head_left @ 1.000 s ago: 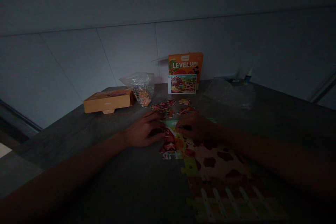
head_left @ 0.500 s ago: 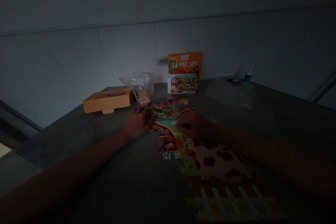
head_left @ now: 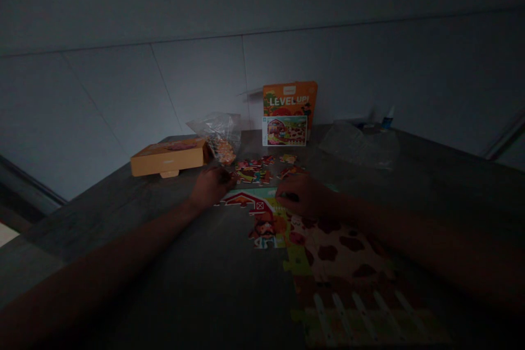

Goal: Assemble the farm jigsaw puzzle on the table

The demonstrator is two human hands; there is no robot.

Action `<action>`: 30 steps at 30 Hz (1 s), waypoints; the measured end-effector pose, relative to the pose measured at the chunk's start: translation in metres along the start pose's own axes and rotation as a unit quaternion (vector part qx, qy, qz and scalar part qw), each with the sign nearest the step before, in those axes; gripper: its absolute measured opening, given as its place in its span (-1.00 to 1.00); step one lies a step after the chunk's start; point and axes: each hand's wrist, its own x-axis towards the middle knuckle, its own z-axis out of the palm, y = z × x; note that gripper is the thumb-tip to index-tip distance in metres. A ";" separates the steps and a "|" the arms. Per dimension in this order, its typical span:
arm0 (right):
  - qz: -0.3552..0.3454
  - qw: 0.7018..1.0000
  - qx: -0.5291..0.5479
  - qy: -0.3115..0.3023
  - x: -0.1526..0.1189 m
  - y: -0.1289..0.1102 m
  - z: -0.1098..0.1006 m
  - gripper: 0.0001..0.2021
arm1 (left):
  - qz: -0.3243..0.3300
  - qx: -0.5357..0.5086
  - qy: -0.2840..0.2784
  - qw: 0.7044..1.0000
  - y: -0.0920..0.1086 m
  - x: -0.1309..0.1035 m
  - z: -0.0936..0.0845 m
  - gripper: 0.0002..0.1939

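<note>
A partly joined farm jigsaw puzzle (head_left: 348, 251), with a spotted cow, white fence and red barn, lies on the dark table. My left hand (head_left: 209, 186) is at the barn's upper left corner, close to loose puzzle pieces (head_left: 250, 172). Its fingers bend down in deep shadow, so their grip is unclear. Over the puzzle's upper edge, right of the barn roof (head_left: 240, 198), rests my right hand (head_left: 307, 195). Its fingers are curled in; whatever they hold, if anything, is hidden. More loose pieces lie just beyond it.
An orange box (head_left: 289, 93) stands against the wall, a picture card (head_left: 286, 131) leaning on it. An open box (head_left: 168, 161) and a clear bag with pieces (head_left: 223, 142) are at the left. Crumpled clear plastic (head_left: 359, 145) and a small bottle (head_left: 388, 119) sit at the right.
My left hand has shifted left, uncovering more of the barn roof at the puzzle's upper left. The right hand has hardly moved.
</note>
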 end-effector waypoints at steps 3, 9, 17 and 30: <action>0.002 1.000 -0.001 0.003 0.000 0.000 0.000 -0.81 | 0.019 -0.020 -0.007 1.000 -0.004 0.002 0.003 -0.64; 0.002 1.000 0.000 0.010 -0.001 0.001 0.001 -0.82 | -0.018 -0.080 -0.018 0.996 -0.010 0.007 0.005 -0.67; -0.006 1.000 0.006 0.016 -0.001 0.003 0.003 -0.82 | 0.031 -0.047 0.011 0.998 -0.005 0.006 0.007 -0.77; -0.004 1.000 -0.002 0.013 -0.001 0.002 0.002 -0.82 | 0.149 -0.048 0.004 0.988 0.000 0.003 0.006 -0.91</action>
